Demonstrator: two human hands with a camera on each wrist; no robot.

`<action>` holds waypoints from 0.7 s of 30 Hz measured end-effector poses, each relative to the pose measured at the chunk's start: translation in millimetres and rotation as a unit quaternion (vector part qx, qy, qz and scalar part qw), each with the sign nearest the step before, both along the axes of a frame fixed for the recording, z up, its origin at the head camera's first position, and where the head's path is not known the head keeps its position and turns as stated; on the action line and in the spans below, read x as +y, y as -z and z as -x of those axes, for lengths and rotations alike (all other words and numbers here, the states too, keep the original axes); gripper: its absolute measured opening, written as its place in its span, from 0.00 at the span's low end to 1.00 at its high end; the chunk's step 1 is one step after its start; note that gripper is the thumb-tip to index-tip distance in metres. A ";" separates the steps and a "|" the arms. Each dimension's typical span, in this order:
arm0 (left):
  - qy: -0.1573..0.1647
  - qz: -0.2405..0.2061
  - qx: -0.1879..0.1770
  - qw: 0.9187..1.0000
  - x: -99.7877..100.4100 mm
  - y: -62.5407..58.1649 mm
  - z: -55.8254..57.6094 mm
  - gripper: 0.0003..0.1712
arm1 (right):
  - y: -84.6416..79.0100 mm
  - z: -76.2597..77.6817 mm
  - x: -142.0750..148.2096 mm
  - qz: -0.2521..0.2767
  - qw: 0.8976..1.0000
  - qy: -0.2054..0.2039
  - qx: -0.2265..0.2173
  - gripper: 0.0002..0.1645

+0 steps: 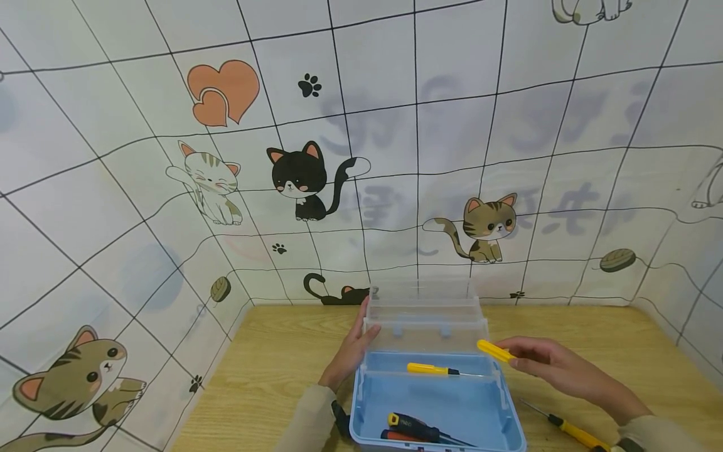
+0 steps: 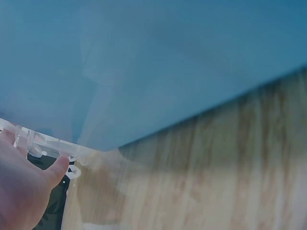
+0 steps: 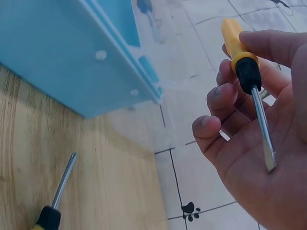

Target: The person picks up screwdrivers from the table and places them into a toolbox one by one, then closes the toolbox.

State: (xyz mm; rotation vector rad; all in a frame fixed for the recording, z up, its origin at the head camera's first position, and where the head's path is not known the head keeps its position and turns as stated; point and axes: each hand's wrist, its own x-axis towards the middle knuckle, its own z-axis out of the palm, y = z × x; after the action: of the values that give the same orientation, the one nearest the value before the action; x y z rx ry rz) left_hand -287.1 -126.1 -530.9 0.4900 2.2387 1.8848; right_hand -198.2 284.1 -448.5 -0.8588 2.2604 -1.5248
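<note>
A light blue toolbox (image 1: 480, 402) stands with its clear lid (image 1: 423, 314) raised against the wall side. My left hand (image 1: 351, 351) grips the lid's left edge, thumb in front. Between thumb and fingers, my right hand (image 1: 559, 367) pinches the yellow handle of a flat-blade screwdriver (image 3: 235, 40) beside the box's right back corner; its blade lies back along the palm. Inside the box, a yellow-handled screwdriver (image 1: 429, 369) lies along the back, partly seen through clear plastic. A black-handled screwdriver (image 1: 415, 428) and a red-handled tool (image 1: 393, 434) lie at the front.
Another yellow-and-black screwdriver (image 1: 582, 434) lies on the wooden table (image 1: 271, 376), right of the box, its tip towards the box. Behind the table rises a tiled wall covering (image 1: 390, 251) with cartoon cats.
</note>
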 end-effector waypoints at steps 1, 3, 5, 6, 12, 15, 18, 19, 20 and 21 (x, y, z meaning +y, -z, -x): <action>0.001 -0.002 0.000 1.000 0.0 0.2 0.0 0.38 | -0.6 0.1 -1.6 0.003 1.000 -0.005 0.001 0.21; 0.003 -0.006 -0.002 1.000 0.0 0.3 -0.3 0.38 | -1.5 0.7 -5.0 0.012 1.000 -0.015 0.005 0.21; 0.005 -0.009 -0.004 1.000 -0.2 0.5 -0.3 0.38 | -2.3 1.3 -8.3 0.019 1.000 -0.025 0.005 0.21; 0.005 -0.011 -0.004 1.000 -0.2 0.4 -0.3 0.38 | -2.7 1.6 -9.9 0.021 0.999 -0.028 0.006 0.21; 0.003 -0.008 -0.003 1.000 -0.3 -0.1 -0.7 0.38 | -4.9 2.7 -17.9 0.013 0.999 -0.032 0.012 0.20; 0.001 -0.005 -0.001 1.000 0.0 -0.1 -0.7 0.38 | -5.1 3.9 -21.7 0.008 0.999 -0.034 0.016 0.20; 0.001 -0.006 -0.002 1.000 -0.2 0.1 -0.4 0.38 | -5.4 4.9 -24.8 0.001 0.999 -0.035 0.022 0.20; 0.002 -0.007 -0.003 1.000 -0.3 0.2 -0.3 0.38 | -5.8 5.1 -25.8 -0.001 0.999 -0.035 0.022 0.20; 0.002 -0.009 -0.004 1.000 -0.5 0.3 -0.3 0.38 | -6.1 5.3 -26.8 -0.003 0.999 -0.034 0.022 0.20; 0.003 -0.010 -0.004 1.000 -0.6 0.3 -0.2 0.38 | -6.4 5.4 -27.8 -0.006 0.999 -0.031 0.023 0.20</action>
State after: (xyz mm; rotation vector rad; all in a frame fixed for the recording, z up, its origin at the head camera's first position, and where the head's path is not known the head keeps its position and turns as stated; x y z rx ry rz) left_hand -286.9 -126.8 -531.2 0.4892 2.2129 1.9043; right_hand -203.6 256.3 -442.1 -0.9624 2.2501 -1.4772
